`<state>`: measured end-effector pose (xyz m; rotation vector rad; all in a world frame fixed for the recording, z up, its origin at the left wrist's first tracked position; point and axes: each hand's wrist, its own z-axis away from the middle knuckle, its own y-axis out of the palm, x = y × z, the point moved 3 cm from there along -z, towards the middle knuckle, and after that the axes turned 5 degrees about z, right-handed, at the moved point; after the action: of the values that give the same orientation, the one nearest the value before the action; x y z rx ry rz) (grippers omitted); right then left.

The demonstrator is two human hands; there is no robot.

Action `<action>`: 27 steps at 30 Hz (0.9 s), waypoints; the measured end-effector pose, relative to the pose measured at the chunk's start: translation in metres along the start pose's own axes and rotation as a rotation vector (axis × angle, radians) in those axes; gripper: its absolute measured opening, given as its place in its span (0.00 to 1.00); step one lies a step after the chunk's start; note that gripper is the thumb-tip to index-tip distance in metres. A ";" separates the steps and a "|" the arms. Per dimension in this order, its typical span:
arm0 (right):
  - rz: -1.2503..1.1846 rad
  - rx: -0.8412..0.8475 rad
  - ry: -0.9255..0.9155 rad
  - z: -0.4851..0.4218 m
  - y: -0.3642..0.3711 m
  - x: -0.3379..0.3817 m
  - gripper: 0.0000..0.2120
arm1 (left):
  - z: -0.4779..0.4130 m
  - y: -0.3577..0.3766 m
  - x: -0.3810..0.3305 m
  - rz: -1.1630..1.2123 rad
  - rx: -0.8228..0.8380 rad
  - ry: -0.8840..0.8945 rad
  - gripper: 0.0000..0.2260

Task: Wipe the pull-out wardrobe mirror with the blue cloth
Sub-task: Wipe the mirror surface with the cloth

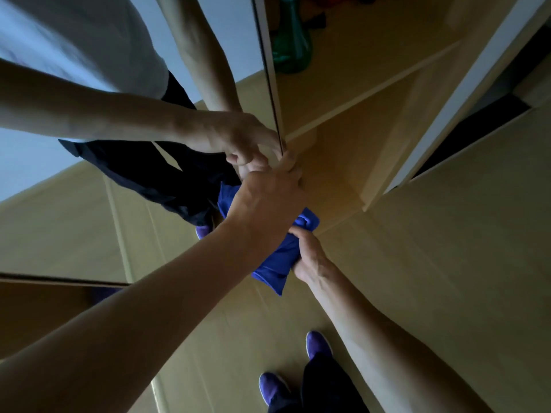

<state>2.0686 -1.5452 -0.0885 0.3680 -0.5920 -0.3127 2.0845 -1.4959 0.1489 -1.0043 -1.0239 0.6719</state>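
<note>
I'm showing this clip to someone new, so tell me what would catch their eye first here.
The bright blue cloth stands out at centre, bunched in the grip of the right hand. Just above it, the left hand holds the edge of the mirror, where its own reflection meets it in the glass. Purple shoes show on the floor at the bottom.

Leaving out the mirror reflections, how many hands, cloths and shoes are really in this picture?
Hands: 2 (left hand gripping the mirror edge, right hand)
Blue cloth: 1, in the right hand
Purple shoes: 2
Total: 5
</note>
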 end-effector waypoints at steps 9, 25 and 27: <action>0.161 -0.170 -0.163 0.007 -0.016 0.041 0.14 | -0.001 0.004 -0.001 -0.002 -0.019 0.005 0.15; 0.317 -0.004 -0.310 0.057 -0.005 0.109 0.11 | -0.003 0.000 -0.003 0.034 -0.016 -0.067 0.16; 0.320 0.046 -0.331 0.065 -0.002 0.117 0.13 | -0.003 -0.001 -0.002 0.058 0.008 -0.067 0.16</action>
<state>2.1219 -1.6084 0.0166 0.2612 -0.9713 -0.0509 2.0866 -1.4986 0.1486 -1.0134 -1.0530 0.7611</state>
